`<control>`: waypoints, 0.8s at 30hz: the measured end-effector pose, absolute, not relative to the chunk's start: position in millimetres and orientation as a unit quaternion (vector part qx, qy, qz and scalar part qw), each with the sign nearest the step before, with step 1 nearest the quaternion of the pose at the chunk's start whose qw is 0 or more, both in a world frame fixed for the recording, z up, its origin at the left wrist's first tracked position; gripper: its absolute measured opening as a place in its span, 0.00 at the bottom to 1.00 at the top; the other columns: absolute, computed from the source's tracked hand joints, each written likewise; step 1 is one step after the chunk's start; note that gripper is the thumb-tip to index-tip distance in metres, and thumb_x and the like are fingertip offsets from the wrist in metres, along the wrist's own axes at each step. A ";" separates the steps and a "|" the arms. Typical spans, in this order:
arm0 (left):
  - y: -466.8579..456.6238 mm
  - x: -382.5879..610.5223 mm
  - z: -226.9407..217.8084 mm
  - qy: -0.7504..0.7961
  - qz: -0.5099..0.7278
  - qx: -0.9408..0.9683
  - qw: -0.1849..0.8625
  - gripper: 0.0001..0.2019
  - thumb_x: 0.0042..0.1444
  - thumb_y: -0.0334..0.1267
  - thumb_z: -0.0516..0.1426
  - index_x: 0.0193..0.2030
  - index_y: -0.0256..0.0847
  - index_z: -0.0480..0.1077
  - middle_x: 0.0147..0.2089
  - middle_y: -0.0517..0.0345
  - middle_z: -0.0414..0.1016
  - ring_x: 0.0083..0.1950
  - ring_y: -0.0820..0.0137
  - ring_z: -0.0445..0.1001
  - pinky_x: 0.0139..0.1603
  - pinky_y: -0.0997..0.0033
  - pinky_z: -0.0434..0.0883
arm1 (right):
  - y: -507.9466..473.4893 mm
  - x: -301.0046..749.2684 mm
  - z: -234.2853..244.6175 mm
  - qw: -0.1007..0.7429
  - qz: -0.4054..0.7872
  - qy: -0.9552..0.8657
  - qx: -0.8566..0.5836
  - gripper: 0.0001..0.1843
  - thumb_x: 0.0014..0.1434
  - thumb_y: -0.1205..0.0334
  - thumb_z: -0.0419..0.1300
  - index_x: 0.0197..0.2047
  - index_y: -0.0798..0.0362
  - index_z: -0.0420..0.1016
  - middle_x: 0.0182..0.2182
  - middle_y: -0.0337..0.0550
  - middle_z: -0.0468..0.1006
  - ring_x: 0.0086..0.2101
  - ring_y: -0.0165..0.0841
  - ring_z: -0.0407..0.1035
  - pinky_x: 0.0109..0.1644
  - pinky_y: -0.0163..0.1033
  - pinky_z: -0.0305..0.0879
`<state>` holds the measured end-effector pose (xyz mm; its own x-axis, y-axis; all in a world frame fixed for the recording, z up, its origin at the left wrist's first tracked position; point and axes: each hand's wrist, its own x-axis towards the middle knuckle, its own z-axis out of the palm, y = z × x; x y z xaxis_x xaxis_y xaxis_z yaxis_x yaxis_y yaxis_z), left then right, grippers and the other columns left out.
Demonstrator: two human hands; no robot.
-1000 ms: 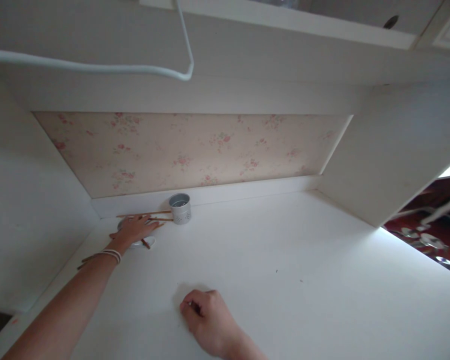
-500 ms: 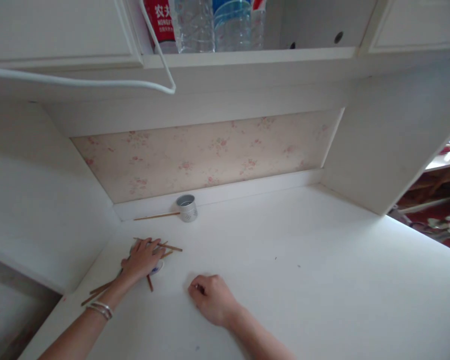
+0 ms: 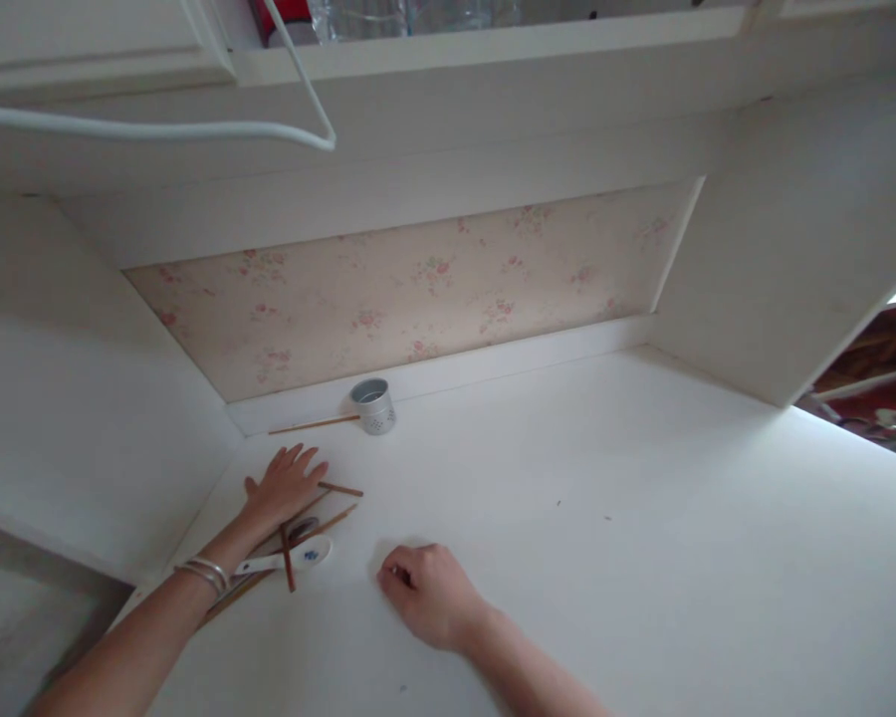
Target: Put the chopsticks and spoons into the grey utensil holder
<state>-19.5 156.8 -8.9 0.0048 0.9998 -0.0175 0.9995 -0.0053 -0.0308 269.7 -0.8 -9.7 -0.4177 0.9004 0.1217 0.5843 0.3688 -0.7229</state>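
Note:
My left hand [image 3: 285, 486] lies palm down with fingers spread on the left part of the white tabletop, touching or just over some wooden chopsticks; what is under the palm is hidden. Near its wrist rests a white ceramic spoon [image 3: 317, 552] with a blue pattern, crossed by one chopstick [image 3: 289, 568]. Beside that spoon a darker, spoon-like oval [image 3: 304, 529] shows in part. Another chopstick [image 3: 340, 489] sticks out to the right of the fingers. My right hand [image 3: 431, 596] rests closed on the tabletop, right of the spoon, with nothing visible in its curled fingers.
A silver cup with small holes [image 3: 377, 410] stands upright by the back edge, one chopstick [image 3: 314, 425] lying to its left. White side panels bound the tabletop [image 3: 567, 617]. Overhead are a shelf with bottles [image 3: 433, 14] and a hanging white cable [image 3: 194, 130].
My left hand has shifted slightly forward and spread its fingers, uncovering the spoon and more chopsticks. The right hand stays in place. The view has tilted down.

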 end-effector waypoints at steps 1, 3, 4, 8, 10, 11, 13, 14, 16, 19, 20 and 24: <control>167.1 -18.7 -7.6 -0.712 0.019 -0.702 0.004 0.32 0.60 0.59 0.38 0.67 0.49 0.55 0.73 0.52 0.46 0.72 0.47 0.42 0.61 0.28 0.47 | -0.5 269.8 -9.3 0.263 0.306 -0.784 -0.472 0.13 0.62 0.62 0.52 0.34 0.51 0.77 0.27 0.39 0.80 0.25 0.28 0.68 0.28 0.31 0.52; 186.9 -16.3 -6.0 -0.722 0.021 -0.691 0.000 0.33 0.60 0.59 0.37 0.67 0.48 0.54 0.73 0.52 0.45 0.72 0.48 0.42 0.61 0.28 0.48 | 0.6 269.6 -9.2 0.268 0.313 -0.779 -0.474 0.13 0.61 0.63 0.52 0.33 0.51 0.77 0.26 0.39 0.80 0.25 0.28 0.68 0.28 0.31 0.52; 196.2 -15.0 -5.9 -0.719 0.024 -0.694 0.000 0.33 0.60 0.59 0.37 0.68 0.47 0.54 0.73 0.51 0.45 0.72 0.49 0.42 0.61 0.29 0.48 | 1.3 269.2 -9.7 0.272 0.318 -0.775 -0.475 0.13 0.61 0.63 0.52 0.33 0.51 0.78 0.26 0.39 0.80 0.25 0.27 0.68 0.27 0.31 0.52; 229.7 -11.1 -9.2 -0.704 0.023 -0.710 0.005 0.34 0.61 0.58 0.37 0.68 0.43 0.53 0.73 0.48 0.46 0.71 0.47 0.44 0.62 0.34 0.50 | 5.3 266.9 -12.3 0.287 0.337 -0.758 -0.479 0.12 0.60 0.65 0.52 0.33 0.51 0.78 0.25 0.38 0.80 0.23 0.26 0.66 0.26 0.30 0.51; 244.0 -9.9 -13.0 -0.694 0.022 -0.720 0.005 0.34 0.61 0.57 0.38 0.69 0.41 0.52 0.73 0.46 0.46 0.71 0.47 0.44 0.64 0.39 0.50 | 7.0 265.8 -12.9 0.287 0.340 -0.754 -0.484 0.13 0.59 0.65 0.53 0.33 0.51 0.79 0.25 0.39 0.80 0.23 0.26 0.67 0.26 0.30 0.51; 250.1 -9.3 -15.3 -0.688 0.023 -0.726 0.005 0.35 0.61 0.57 0.38 0.69 0.39 0.52 0.73 0.46 0.45 0.72 0.48 0.44 0.65 0.42 0.49 | 7.7 265.5 -12.8 0.285 0.340 -0.751 -0.488 0.13 0.59 0.65 0.53 0.33 0.51 0.79 0.25 0.39 0.80 0.23 0.26 0.67 0.26 0.30 0.51; 259.4 -8.4 -20.1 -0.676 0.025 -0.736 0.005 0.36 0.61 0.56 0.39 0.69 0.36 0.51 0.73 0.45 0.45 0.72 0.50 0.44 0.67 0.48 0.48 | 8.7 265.1 -12.1 0.281 0.346 -0.748 -0.491 0.13 0.59 0.66 0.53 0.34 0.51 0.80 0.25 0.40 0.80 0.23 0.26 0.67 0.25 0.30 0.51; 262.3 -7.9 -22.4 -0.671 0.027 -0.741 0.003 0.36 0.61 0.56 0.39 0.69 0.35 0.51 0.73 0.45 0.45 0.72 0.50 0.44 0.67 0.49 0.48 | 9.1 265.1 -11.6 0.279 0.350 -0.746 -0.492 0.13 0.59 0.66 0.53 0.34 0.51 0.80 0.25 0.40 0.80 0.23 0.26 0.67 0.25 0.30 0.51; 264.5 -7.2 -25.8 -0.665 0.032 -0.746 -0.001 0.35 0.61 0.56 0.39 0.69 0.37 0.53 0.72 0.45 0.48 0.71 0.51 0.48 0.66 0.50 0.52 | 9.8 265.2 -10.5 0.275 0.355 -0.745 -0.494 0.13 0.60 0.66 0.52 0.36 0.51 0.80 0.25 0.40 0.80 0.23 0.26 0.68 0.25 0.30 0.52; 260.6 -6.1 -26.0 -0.658 0.031 -0.752 0.004 0.33 0.62 0.56 0.38 0.68 0.39 0.55 0.69 0.43 0.56 0.67 0.51 0.57 0.61 0.48 0.58 | 10.0 265.4 -9.3 0.261 0.349 -0.750 -0.497 0.13 0.59 0.66 0.53 0.36 0.51 0.80 0.26 0.41 0.81 0.23 0.27 0.69 0.25 0.30 0.52; 257.8 -5.6 -24.8 -0.655 0.028 -0.755 0.011 0.33 0.62 0.55 0.38 0.68 0.39 0.55 0.67 0.41 0.59 0.65 0.50 0.59 0.60 0.48 0.58 | 9.8 265.4 -9.1 0.259 0.345 -0.754 -0.496 0.13 0.59 0.66 0.53 0.36 0.51 0.80 0.26 0.41 0.81 0.24 0.27 0.69 0.25 0.30 0.53; 239.1 -2.9 -18.3 -0.636 0.019 -0.770 0.036 0.28 0.62 0.49 0.42 0.65 0.39 0.60 0.57 0.39 0.68 0.59 0.51 0.65 0.60 0.49 0.57 | 8.5 265.6 -9.9 0.263 0.326 -0.766 -0.488 0.13 0.60 0.66 0.53 0.35 0.51 0.80 0.27 0.40 0.81 0.25 0.27 0.70 0.26 0.30 0.54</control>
